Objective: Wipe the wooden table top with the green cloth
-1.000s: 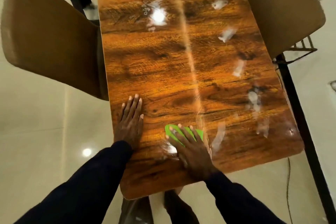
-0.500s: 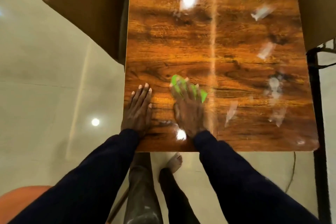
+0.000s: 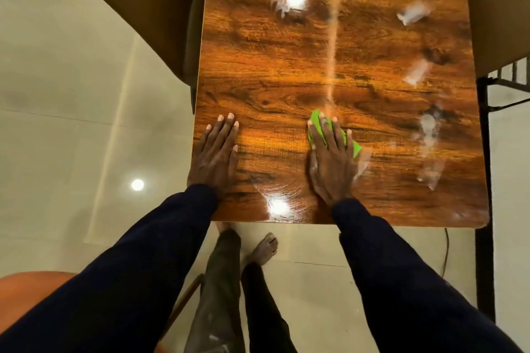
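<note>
**Flat palm, overlapping strokes toward the smears**

The right hand [image 3: 331, 163] lies flat on the green cloth [image 3: 315, 120], fingers straight and slightly spread. It presses the cloth onto the wooden tabletop [image 3: 286, 66] rather than gripping it. The cloth is bunched small, and only its edges show past the fingertips and on the hand's right side. The left hand [image 3: 216, 155] is also flat with straight fingers, holding nothing. It rests on the tabletop near the edge, well to the left of the cloth, and looks to be bracing the body.

Whitish smears [image 3: 428, 129] sit to the right of the right hand and farther out beyond it, so most of the wiping seems to lie ahead.

To do this step well:
- Press evenly through the whole palm so the cloth cannot slip out from under the fingers.
- Wipe in long, overlapping passes outward and to the right, taking in each smear.
- Leave the left hand planted while leaning into the far reach.
- Because the cloth is small, it will probably need opening out or turning once its underside is loaded, or it may only spread the residue.
</note>
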